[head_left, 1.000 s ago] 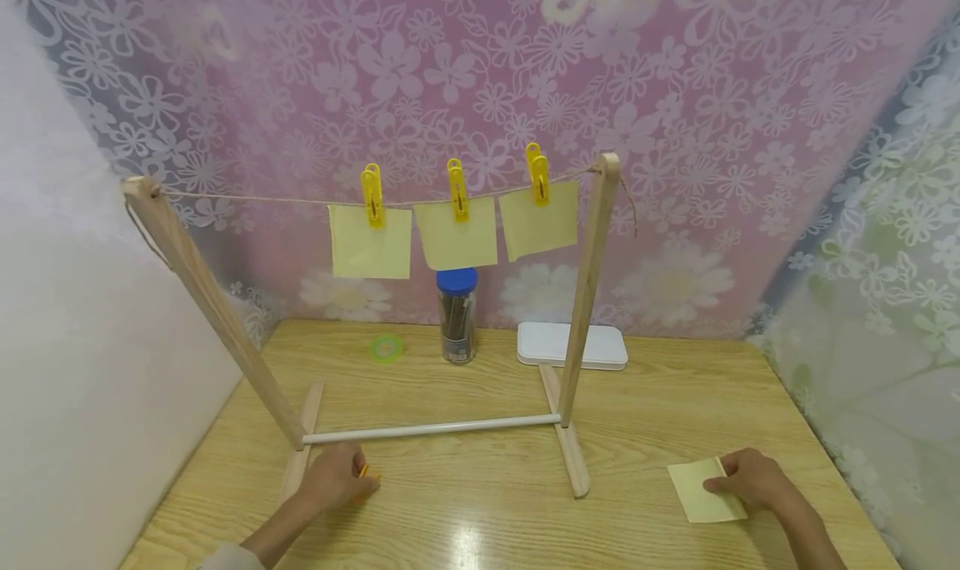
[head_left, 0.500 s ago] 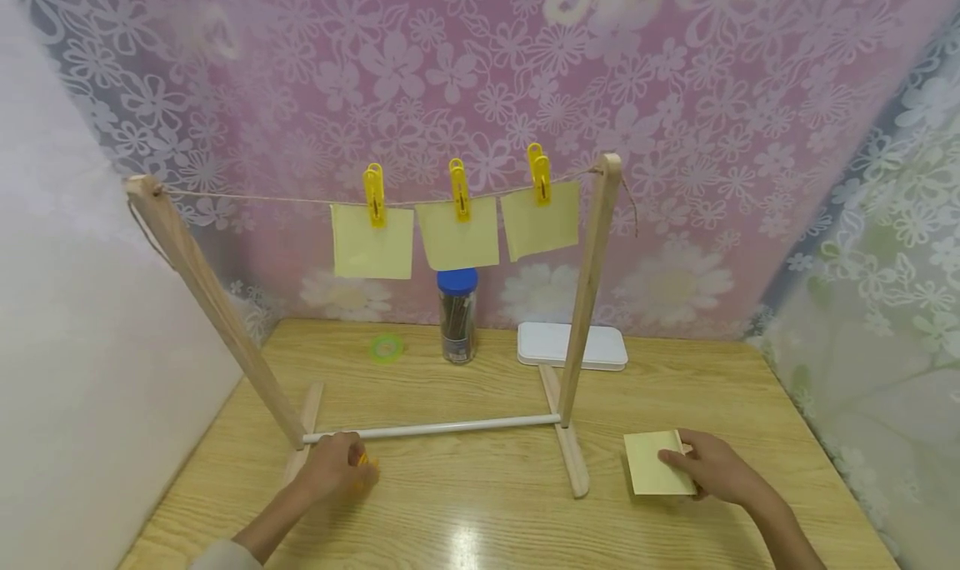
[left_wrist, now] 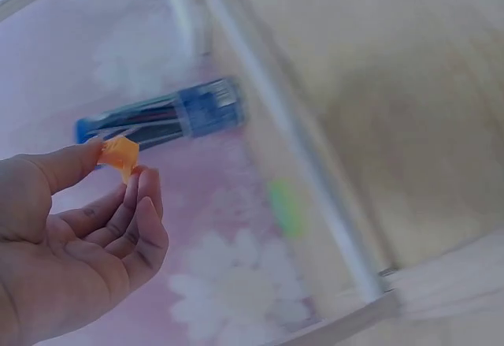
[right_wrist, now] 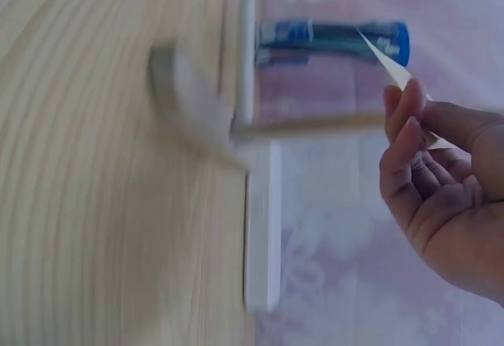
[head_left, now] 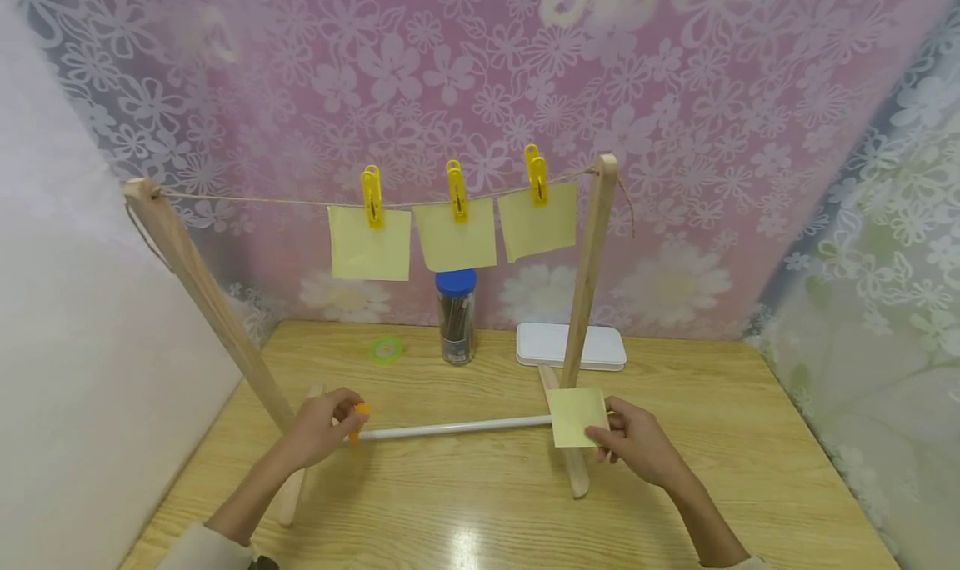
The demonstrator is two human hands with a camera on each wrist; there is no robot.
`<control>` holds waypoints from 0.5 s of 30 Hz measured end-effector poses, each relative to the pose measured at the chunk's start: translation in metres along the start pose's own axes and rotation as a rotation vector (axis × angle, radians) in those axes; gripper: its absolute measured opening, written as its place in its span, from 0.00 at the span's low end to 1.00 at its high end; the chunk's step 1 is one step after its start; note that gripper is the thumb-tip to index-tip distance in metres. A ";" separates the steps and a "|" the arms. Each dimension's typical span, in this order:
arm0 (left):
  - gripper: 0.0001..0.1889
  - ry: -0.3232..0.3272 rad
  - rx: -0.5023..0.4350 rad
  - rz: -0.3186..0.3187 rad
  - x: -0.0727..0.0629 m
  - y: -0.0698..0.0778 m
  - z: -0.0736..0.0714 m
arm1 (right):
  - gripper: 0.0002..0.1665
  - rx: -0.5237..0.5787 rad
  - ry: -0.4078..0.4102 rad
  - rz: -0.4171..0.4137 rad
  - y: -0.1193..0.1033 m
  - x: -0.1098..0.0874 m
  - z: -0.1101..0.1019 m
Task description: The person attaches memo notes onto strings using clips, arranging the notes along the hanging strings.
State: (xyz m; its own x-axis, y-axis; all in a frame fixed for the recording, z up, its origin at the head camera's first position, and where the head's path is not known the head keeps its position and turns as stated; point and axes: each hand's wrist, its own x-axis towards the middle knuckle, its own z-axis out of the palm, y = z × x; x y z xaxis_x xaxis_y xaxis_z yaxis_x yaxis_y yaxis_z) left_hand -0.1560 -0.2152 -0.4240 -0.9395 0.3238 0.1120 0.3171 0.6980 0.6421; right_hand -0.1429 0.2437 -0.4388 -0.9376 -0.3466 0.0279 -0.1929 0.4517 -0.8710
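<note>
Between thumb and fingers my left hand (head_left: 322,427) pinches a small orange clothespin (left_wrist: 120,154), held over the left end of the stand's white rod (head_left: 450,428). My right hand (head_left: 641,441) pinches a square yellow sticky note (head_left: 577,417) by its right side, in front of the right post (head_left: 588,278). From the string (head_left: 247,197) between the two wooden posts hang three yellow notes: a left one (head_left: 370,253), a middle one (head_left: 457,245) and a right one (head_left: 538,224). Each is clipped by a yellow clothespin (head_left: 372,197).
Behind the stand, a clear jar with a blue lid (head_left: 456,316) holds dark sticks. A white case (head_left: 572,346) lies behind the right post, and a green tape roll (head_left: 386,350) lies left of the jar. The left post (head_left: 217,312) leans near the wall.
My right hand has carried the sticky note leftward and up, from the table's right side to the right post. My left hand has lifted the orange clothespin from near the table to the rod.
</note>
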 end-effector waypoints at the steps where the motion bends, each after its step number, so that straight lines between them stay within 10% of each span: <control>1: 0.18 0.013 -0.002 0.005 0.001 0.004 -0.005 | 0.17 0.029 0.006 -0.020 -0.003 0.004 0.005; 15: 0.19 0.180 0.011 -0.017 0.003 0.053 -0.074 | 0.12 0.429 0.060 -0.191 -0.049 0.058 0.073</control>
State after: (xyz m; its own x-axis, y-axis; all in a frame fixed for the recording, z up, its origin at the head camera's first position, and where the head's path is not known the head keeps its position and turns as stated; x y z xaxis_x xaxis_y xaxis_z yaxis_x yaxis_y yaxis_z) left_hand -0.1517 -0.2247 -0.3333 -0.9525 0.1927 0.2358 0.3013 0.7095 0.6371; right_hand -0.1661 0.1412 -0.4301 -0.9143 -0.3367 0.2250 -0.2389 -0.0002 -0.9710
